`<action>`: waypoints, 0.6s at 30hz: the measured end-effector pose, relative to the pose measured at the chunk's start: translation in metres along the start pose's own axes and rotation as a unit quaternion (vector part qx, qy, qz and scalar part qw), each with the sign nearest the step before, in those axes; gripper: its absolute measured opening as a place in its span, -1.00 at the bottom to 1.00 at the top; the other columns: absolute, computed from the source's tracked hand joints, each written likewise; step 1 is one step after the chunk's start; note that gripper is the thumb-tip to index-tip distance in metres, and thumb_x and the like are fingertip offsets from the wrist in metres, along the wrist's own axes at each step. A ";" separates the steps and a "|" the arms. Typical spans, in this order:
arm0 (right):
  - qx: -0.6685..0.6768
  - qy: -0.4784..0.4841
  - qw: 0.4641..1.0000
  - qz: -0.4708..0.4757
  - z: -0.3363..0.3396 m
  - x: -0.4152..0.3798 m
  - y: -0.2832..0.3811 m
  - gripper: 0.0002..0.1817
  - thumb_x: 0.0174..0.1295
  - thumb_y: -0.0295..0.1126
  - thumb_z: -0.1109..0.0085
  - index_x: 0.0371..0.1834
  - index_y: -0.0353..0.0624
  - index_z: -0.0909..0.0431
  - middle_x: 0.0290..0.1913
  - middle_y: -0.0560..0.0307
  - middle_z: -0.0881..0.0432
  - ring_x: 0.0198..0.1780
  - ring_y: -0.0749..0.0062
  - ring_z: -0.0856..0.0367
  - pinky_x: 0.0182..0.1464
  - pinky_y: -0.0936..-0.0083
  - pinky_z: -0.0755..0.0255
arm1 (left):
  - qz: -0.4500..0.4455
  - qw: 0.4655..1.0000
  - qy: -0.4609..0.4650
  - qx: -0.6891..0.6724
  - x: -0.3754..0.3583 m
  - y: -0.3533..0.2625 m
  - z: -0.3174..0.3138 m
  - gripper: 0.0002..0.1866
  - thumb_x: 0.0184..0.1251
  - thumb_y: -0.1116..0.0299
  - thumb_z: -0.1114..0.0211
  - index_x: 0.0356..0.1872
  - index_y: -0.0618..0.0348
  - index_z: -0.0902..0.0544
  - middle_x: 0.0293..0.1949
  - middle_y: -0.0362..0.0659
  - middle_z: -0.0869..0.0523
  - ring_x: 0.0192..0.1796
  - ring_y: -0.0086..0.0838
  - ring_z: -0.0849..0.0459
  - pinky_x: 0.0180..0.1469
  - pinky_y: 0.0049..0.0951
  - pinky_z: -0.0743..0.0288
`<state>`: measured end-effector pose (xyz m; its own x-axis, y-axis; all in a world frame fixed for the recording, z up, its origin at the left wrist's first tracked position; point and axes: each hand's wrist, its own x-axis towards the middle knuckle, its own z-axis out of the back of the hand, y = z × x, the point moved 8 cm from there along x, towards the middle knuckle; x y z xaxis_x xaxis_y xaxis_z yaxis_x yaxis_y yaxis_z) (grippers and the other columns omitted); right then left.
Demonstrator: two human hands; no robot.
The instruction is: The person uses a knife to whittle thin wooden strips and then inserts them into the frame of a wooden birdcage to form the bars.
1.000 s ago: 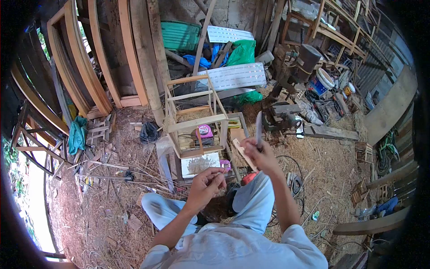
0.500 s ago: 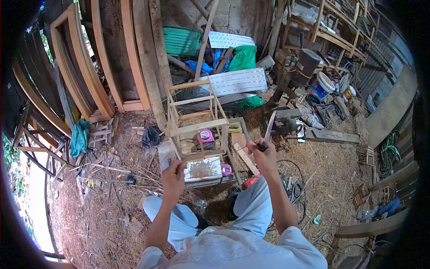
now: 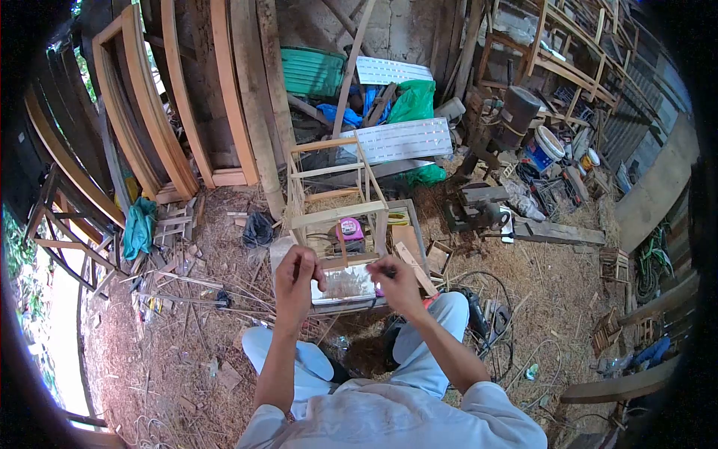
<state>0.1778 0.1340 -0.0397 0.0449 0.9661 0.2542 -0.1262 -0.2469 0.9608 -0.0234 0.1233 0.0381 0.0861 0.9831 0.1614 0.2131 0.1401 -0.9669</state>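
Note:
My right hand [image 3: 402,288] is closed over the near right corner of a white board [image 3: 327,283] with a worn brown patch. A dark end of the knife [image 3: 389,272] shows at its fingers; the blade is not visible now. Left of the board, my left hand [image 3: 298,280] is raised with its fingers curled in, and whatever they hold is hidden. Just beyond both hands stands a small wooden frame [image 3: 336,215] of thin strips. Inside it sits a pink tape measure [image 3: 349,228]. A short wooden strip [image 3: 350,261] lies along the board's far edge.
A wooden piece [image 3: 416,268] lies right of the frame, near a cable [image 3: 508,314]. Tall wooden frames [image 3: 149,112] lean at the left. A metal vise-like machine [image 3: 479,206] and a white-blue bucket [image 3: 546,144] stand at the right. Shavings cover the floor.
My right hand has come down and left with the knife, from beside the frame to over the board. My left hand has moved slightly up and right. The view has shifted a little.

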 end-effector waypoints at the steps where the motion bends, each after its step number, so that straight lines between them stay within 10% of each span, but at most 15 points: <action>1: 0.080 -0.038 0.992 -0.087 0.010 0.002 -0.018 -0.82 0.22 -0.34 -0.23 -0.36 -0.26 -0.58 -0.43 0.19 -0.65 -0.58 0.64 -0.43 -0.48 0.63 -0.37 | -0.013 0.997 -0.016 0.078 -0.005 -0.004 0.001 -0.81 0.47 0.29 -0.07 -0.28 0.21 -0.44 -0.25 -0.14 -0.55 -0.40 -0.54 -0.60 -0.29 -0.56 -0.51; 8: 0.470 -0.007 0.823 -0.320 -0.009 -0.008 -0.028 -0.82 0.36 -0.26 -0.05 -0.25 -0.16 -0.46 -0.39 0.35 -0.53 -0.71 0.82 -0.06 -0.72 0.79 0.05 | -0.021 0.926 0.246 0.285 -0.050 0.043 -0.068 -0.71 0.41 0.29 -0.12 0.00 0.28 -0.55 -0.21 -0.02 -0.62 -0.21 -0.36 -0.66 -0.09 -0.42 -0.51; 10: 0.429 0.030 0.815 -0.389 -0.037 -0.035 -0.033 -0.79 0.35 -0.24 -0.05 -0.31 -0.15 -0.49 -0.59 0.46 -0.32 -0.70 0.79 -0.07 -0.73 0.80 0.10 | -0.091 0.942 -0.010 0.323 -0.038 0.047 -0.045 -0.69 0.39 0.31 -0.15 0.07 0.21 -0.57 -0.17 0.03 -0.63 -0.12 -0.27 -0.65 0.00 -0.39 -0.48; 15: 0.473 0.062 0.749 -0.459 -0.078 -0.083 -0.043 -0.82 0.31 -0.22 -0.13 -0.39 -0.03 -0.50 -0.59 0.44 -0.35 -0.69 0.76 -0.13 -0.67 0.72 0.11 | -0.045 0.955 -0.113 0.269 -0.045 0.058 -0.025 -0.83 0.27 0.41 -0.27 -0.20 0.29 -0.62 -0.27 -0.05 -0.69 -0.25 -0.35 -0.67 -0.13 -0.40 -0.50; 18: 0.364 0.041 0.824 -0.432 -0.064 -0.075 -0.021 -0.84 0.30 -0.23 -0.16 -0.31 -0.06 -0.54 -0.58 0.45 -0.35 -0.68 0.76 -0.16 -0.67 0.73 0.08 | -0.045 0.952 -0.121 0.277 -0.044 0.057 -0.010 -0.85 0.25 0.39 -0.29 -0.27 0.28 -0.64 -0.36 -0.08 -0.69 -0.31 -0.41 -0.66 -0.17 -0.42 -0.50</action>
<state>0.1135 0.0718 -0.0863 -0.2647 0.7992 -0.5396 0.5474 0.5852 0.5982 -0.0052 0.0871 -0.0216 -0.1499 0.9532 0.2627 -0.3430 0.1990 -0.9180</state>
